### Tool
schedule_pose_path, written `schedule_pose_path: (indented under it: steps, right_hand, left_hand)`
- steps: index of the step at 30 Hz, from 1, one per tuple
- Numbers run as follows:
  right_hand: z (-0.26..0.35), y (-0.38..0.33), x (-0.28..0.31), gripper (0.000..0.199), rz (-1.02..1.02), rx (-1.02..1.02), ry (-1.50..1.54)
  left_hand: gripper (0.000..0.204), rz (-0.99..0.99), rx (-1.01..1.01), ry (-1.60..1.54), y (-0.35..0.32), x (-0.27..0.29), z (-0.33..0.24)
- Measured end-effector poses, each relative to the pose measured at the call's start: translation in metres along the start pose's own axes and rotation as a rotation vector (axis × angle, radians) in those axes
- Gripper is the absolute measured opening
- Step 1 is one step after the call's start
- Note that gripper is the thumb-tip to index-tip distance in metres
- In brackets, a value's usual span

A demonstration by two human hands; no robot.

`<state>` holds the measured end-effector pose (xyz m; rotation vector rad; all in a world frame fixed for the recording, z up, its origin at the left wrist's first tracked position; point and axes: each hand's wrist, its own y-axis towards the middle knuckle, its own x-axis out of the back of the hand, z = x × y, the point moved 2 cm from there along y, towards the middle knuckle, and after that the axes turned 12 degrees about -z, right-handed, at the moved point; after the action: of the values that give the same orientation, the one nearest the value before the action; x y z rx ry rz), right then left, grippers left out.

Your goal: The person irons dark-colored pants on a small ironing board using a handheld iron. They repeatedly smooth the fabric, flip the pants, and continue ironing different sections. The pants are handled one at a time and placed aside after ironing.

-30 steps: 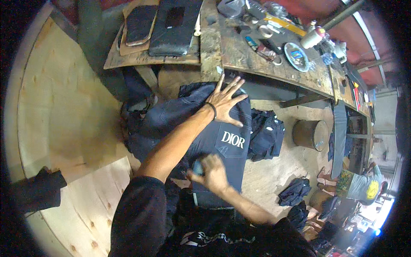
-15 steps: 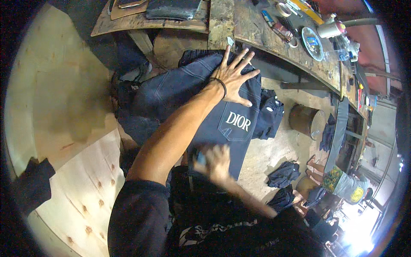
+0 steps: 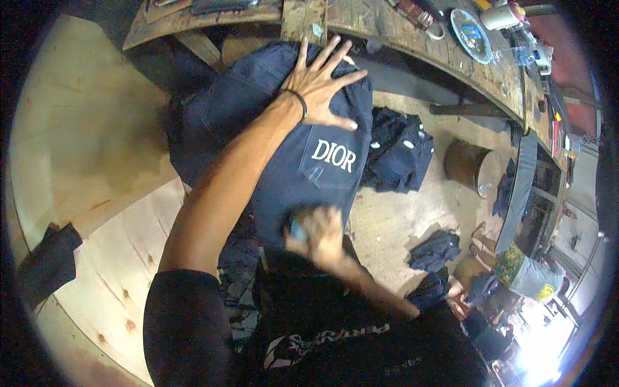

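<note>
Head view: my left hand (image 3: 320, 80) spread flat, pinning dark garment (image 3: 284, 161); right hand (image 3: 317, 233) blurred, grip unclear w/ small blue thing; smoothing step, next needs steady press.

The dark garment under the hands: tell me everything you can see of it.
The dark garment looks like navy denim, with stitched seams and a sewn-on patch pocket bearing white lettering. It lies spread flat, draped between the pale wooden board and the worn workbench. The left hand presses flat on its upper part, fingers splayed. The right hand, blurred, rests at its lower edge, holding something small and bluish that cannot be made out.
</note>
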<state>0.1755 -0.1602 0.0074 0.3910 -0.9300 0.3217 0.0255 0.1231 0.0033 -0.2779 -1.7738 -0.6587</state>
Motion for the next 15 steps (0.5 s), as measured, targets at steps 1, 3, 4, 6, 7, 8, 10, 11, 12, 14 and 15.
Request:
schedule_pose_path:
  steps: [1,3,4,6,7,8,10,11,12,14,15]
  right_hand:
    - [-0.002,0.001,0.003,0.061,0.015,0.008,0.161]
    - [-0.004,-0.001,0.012,0.065,-0.013,0.142,0.429]
    - [-0.009,-0.001,0.015,0.067,0.027,0.002,0.18]
    - [-0.009,-0.012,0.022,0.053,-0.061,-0.098,0.062]
    - [-0.011,-0.01,0.023,0.047,-0.119,-0.162,0.007]
    - [-0.005,-0.013,0.029,0.041,-0.039,-0.056,0.086]
    - [-0.001,0.003,0.046,0.034,-0.04,-0.015,0.227]
    - [-0.01,0.021,0.054,0.039,-0.03,-0.218,0.347]
    - [-0.019,0.041,0.065,0.044,0.036,-0.4,0.452]
    - [-0.045,0.098,0.08,0.058,-0.49,-0.464,0.522]
    - [-0.054,0.124,0.074,0.064,-0.541,-0.299,0.353]
  left_hand:
    - [0.122,0.029,0.007,0.016,0.0,-0.002,0.0]
    - [0.122,-0.008,-0.015,0.035,0.002,-0.004,0.001]
    - [0.122,0.0,-0.018,0.057,0.003,-0.004,0.002]
    - [0.119,-0.009,0.002,0.003,0.004,-0.004,-0.001]
    - [0.119,0.014,0.004,0.086,0.004,-0.002,-0.004]
    - [0.121,-0.007,-0.019,0.107,0.003,0.0,-0.005]
    - [0.122,-0.159,0.039,0.152,-0.008,0.011,-0.011]
    - [0.122,-0.179,0.148,0.116,-0.019,0.017,-0.015]
    - [0.123,-0.338,0.208,0.083,-0.035,0.026,-0.022]
    - [0.106,-0.338,0.486,0.188,-0.082,0.036,-0.035]
    - [0.094,-0.402,0.666,0.2,-0.114,0.041,-0.04]
